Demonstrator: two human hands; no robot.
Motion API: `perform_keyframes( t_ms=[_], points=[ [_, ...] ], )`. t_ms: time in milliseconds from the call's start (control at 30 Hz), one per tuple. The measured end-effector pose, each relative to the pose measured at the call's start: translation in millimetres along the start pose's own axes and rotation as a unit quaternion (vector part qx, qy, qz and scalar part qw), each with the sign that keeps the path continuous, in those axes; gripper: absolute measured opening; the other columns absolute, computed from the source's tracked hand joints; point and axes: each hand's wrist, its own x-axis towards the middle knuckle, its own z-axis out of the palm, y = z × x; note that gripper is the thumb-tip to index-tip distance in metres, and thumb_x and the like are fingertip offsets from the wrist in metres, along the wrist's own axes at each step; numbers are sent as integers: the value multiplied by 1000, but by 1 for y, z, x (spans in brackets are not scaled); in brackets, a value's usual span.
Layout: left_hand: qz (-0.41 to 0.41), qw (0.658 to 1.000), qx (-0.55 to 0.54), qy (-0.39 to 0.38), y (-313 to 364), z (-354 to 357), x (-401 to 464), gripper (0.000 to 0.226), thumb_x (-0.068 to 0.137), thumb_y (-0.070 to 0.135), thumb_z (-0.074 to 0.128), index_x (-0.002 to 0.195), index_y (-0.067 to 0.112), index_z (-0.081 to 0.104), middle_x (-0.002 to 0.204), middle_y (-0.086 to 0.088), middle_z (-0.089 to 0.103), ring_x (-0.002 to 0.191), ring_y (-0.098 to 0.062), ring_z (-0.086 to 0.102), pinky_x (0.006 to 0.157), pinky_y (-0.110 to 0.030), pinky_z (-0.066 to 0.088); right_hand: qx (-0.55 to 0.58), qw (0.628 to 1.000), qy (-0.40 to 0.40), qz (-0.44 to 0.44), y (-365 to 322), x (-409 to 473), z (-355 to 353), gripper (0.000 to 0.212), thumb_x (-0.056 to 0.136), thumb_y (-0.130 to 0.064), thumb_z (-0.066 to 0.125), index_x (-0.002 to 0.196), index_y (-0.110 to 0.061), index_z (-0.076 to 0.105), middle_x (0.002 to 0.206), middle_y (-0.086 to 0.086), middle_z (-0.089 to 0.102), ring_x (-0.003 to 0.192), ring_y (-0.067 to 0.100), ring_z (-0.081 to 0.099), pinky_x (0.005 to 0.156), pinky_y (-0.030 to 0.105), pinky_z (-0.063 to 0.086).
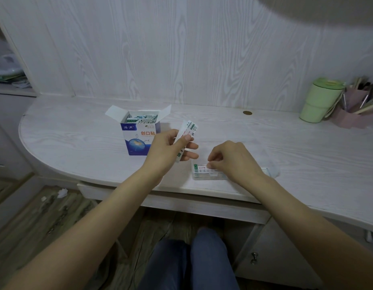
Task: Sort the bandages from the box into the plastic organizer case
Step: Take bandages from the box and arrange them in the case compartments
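Nearest, at the front edge of the bench [76, 143], the clear plastic case [204, 174] lies flat, partly under the right hand [229, 158]. That hand's fingers are curled down, pinching a bandage [200, 166] against the case, probably to seat it flat in its slot. Just beyond, the left hand [171, 149] holds a small fan of bandages [186, 135] between thumb and fingers, kept upright and close so the next can be fed across. Behind it the box [139, 132] stands open with more bandages inside. Far right, a green cup [319, 99] and a pen holder [352, 109] stand well apart from the work
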Motion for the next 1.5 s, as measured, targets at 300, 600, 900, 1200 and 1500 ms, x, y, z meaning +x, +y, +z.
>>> perform_keyframes(
  t_ms=[300,600,900,1200,1500],
  points=[
    [25,997,43,-62,0,2,-3,15,92,18,59,102,10,66,74,2,72,53,-6,61,52,-15,47,284,954,89,-24,-3,-8,-24,21,79,-25,75,99,-23,71,86,-7,71,84,7,65,78,13,49],
    [18,994,33,-103,7,18,-4,30,101,21,39,95,10,66,83,-4,73,58,-8,61,59,-19,48,342,933,111,12,1,-10,-31,21,80,-11,73,98,-21,68,66,-4,67,63,8,63,75,24,51],
    [35,998,54,22,3,23,6,21,97,25,49,96,19,69,83,12,69,68,5,60,65,-9,50,347,930,100,75,22,-14,-35,8,86,-8,66,87,-16,67,74,2,69,60,8,60,59,18,45],
    [47,996,70,27,3,22,4,27,93,25,55,117,18,64,94,11,67,76,0,60,65,-7,48,203,973,52,93,23,-9,-10,4,83,-16,67,82,-19,70,75,-2,67,69,13,60,58,25,46],
    [58,994,93,-6,-2,19,6,26,85,19,67,107,32,64,108,15,65,103,-9,58,86,-21,50,50,998,26,6,17,-5,-5,5,79,-20,74,84,-19,72,88,-4,69,75,6,54,65,22,42]
  ],
)
